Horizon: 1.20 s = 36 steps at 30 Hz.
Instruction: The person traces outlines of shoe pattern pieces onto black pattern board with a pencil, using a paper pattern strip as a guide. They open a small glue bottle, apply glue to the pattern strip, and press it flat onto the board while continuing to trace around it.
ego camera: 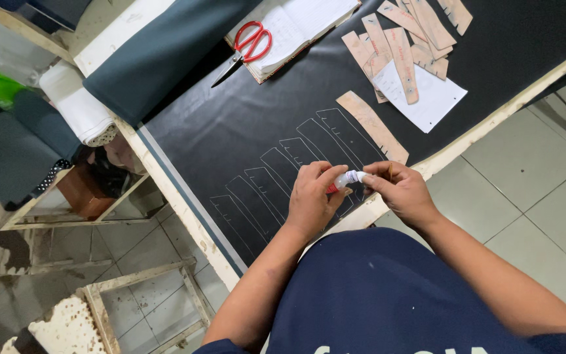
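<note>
Nearest the camera, both hands met over the front edge of the surface (492, 124), which was covered with black fabric (244, 124). The left hand (310, 196) was closed around a small bottle (345, 180), its fingers wrapped about the reddish lower part so that the pale neck stuck out toward the other side. The right hand (401, 190) pinched the bottle's white tip between thumb and fingertips, a grip that looked suited to twisting or pulling a cap; whether the cap was on or off could not be told, nor what the bottle held. The bottle hung just above the cloth, over a row of chalk outlines (276, 177) drawn as long toothed strips side by side. Just beyond, one tan cardboard template (371, 126) lay flat beside the last outline, matching its shape. Farther back, a heap of similar templates (404, 39) rested partly on a white sheet of paper (437, 98). At the far edge, red-handled scissors (247, 46) lay on an open notebook (302, 23), next to a roll of dark teal fabric (158, 59).
</note>
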{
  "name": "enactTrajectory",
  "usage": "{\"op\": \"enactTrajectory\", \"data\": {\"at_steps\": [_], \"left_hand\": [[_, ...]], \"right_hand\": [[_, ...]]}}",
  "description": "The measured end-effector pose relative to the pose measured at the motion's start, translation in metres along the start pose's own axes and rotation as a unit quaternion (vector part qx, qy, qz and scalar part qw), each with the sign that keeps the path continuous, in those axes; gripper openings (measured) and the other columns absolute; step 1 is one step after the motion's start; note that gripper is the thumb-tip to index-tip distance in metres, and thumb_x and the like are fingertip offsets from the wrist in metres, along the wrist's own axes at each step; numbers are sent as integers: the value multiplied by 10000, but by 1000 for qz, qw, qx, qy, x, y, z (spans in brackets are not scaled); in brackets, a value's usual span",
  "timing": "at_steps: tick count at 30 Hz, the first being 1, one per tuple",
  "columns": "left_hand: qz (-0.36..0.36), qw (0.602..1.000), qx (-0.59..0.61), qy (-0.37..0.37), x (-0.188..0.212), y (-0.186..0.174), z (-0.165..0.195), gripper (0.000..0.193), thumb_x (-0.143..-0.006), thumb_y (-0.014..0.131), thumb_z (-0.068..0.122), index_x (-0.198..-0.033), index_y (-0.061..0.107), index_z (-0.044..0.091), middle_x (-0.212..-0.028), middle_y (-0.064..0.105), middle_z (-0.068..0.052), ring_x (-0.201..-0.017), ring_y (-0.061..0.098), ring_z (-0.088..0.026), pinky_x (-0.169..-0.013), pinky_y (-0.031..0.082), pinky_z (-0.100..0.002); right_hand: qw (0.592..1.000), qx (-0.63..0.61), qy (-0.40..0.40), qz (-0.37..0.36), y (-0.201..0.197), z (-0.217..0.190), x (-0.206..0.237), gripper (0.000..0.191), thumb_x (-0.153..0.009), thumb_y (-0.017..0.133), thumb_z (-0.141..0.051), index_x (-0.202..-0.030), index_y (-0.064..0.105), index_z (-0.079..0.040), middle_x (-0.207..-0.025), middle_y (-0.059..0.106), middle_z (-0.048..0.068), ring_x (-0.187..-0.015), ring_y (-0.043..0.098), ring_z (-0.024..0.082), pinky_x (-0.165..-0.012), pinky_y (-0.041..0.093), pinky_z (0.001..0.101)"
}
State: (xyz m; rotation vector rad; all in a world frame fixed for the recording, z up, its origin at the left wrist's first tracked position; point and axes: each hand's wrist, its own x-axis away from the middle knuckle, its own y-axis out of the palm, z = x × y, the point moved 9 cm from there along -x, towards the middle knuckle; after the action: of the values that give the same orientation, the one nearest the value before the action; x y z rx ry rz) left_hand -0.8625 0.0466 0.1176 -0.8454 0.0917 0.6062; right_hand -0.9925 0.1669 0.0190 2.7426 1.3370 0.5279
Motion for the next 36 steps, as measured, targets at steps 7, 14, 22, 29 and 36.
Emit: {"op": "enactTrajectory", "data": {"at_steps": [7,14,22,29,36], "left_hand": [[19,990,-115,83,-9,-5,14,420,-762,827,132,-1166,719,163,-1069,607,1,-983,580,-220,-834,466,-376],[8,970,-210,120,-22,-3,27,291,-849,696,72,-1117,714,185,-1056,595,21,-968,576,-188,-809,436,-360],[-21,965,-232,122,-35,7,26,268,-862,688,71,-1105,712,180,-1035,579,17,-964,563,-188,-803,434,-354],[-7,999,-37,0,-35,19,-22,355,-808,794,121,-1131,648,120,-1124,590,-51,-1049,590,-274,-863,500,-389],[13,972,134,-195,3,38,-102,343,-941,751,158,-1206,541,101,-1103,573,-97,-862,630,-198,-779,553,-329]], "right_hand": [[997,71,-8,-9,1,8,-8,216,-957,702,-111,-1127,741,15,-963,733,62,-856,653,94,-779,531,253],[998,65,25,-8,0,17,-16,212,-948,681,-124,-1108,736,4,-957,752,54,-860,689,96,-796,564,252],[997,35,66,-9,-3,19,-25,203,-941,681,-121,-1080,735,16,-919,738,42,-813,679,95,-758,557,249],[984,173,25,-26,-15,14,-50,203,-919,726,-175,-1052,766,-27,-889,722,56,-778,640,109,-702,515,274],[866,452,-207,42,-22,-24,-105,115,-939,718,-185,-1011,744,-100,-987,708,68,-842,692,246,-738,546,358]]}}
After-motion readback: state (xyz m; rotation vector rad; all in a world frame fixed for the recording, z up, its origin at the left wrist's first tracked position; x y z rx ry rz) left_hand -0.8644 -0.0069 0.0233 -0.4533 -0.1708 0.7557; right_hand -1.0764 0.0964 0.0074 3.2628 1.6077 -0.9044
